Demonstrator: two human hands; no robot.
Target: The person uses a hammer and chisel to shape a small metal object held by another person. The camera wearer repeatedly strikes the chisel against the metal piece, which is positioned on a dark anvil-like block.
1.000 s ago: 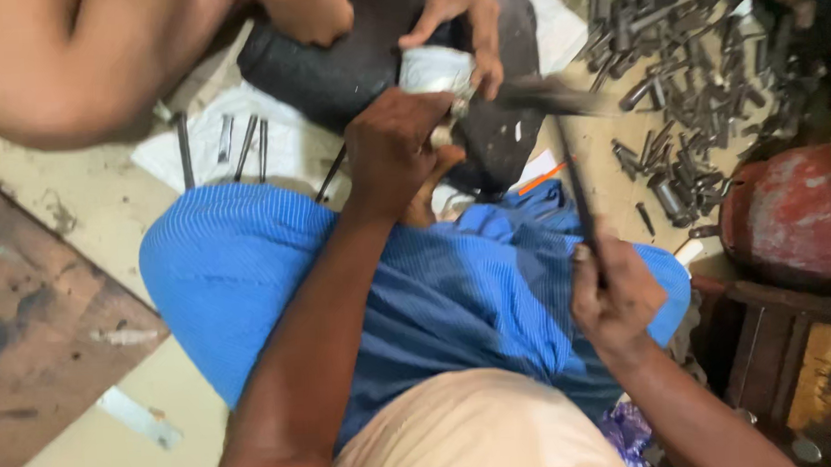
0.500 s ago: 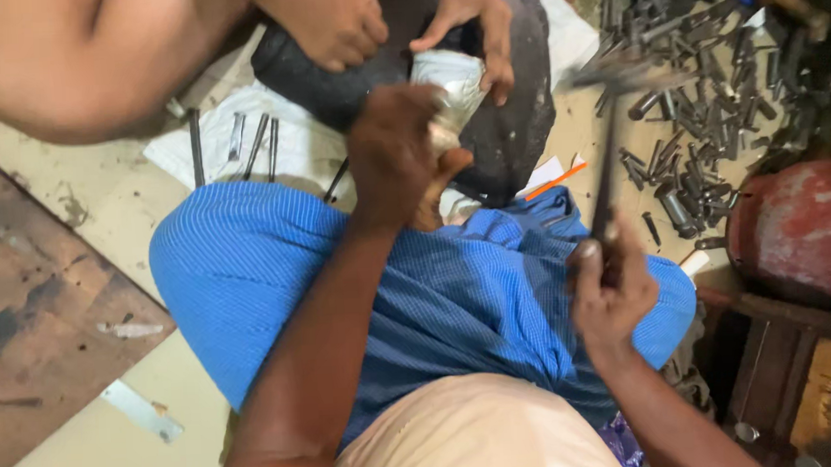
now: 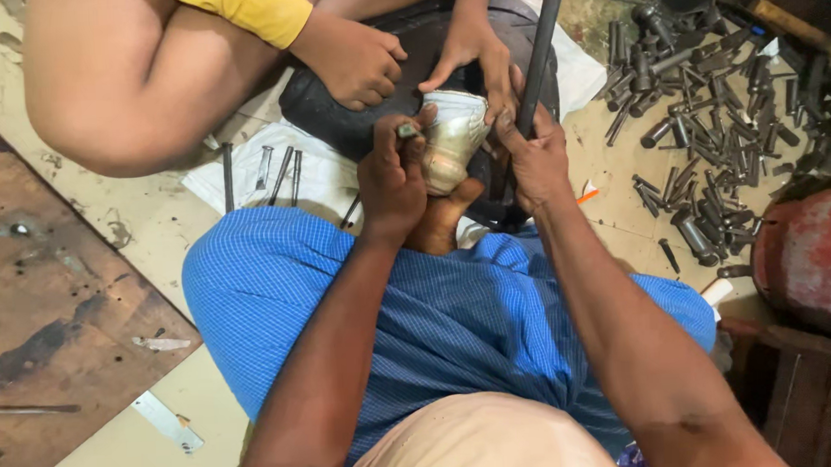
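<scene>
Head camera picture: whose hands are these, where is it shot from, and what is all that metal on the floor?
There is no machine here. The picture comes from a camera worn on a person's head, looking down over their blue checked wrap at their own two hands. The left hand pinches a small metal punch against a silvery embossed metal bowl. The right hand grips a dark hammer handle. The bowl rests on a black rounded block. A second person, seated opposite, steadies it with both hands. On the floor lie a heap of dark steel punches, a few more on white cloth, and a worn wooden board.
</scene>
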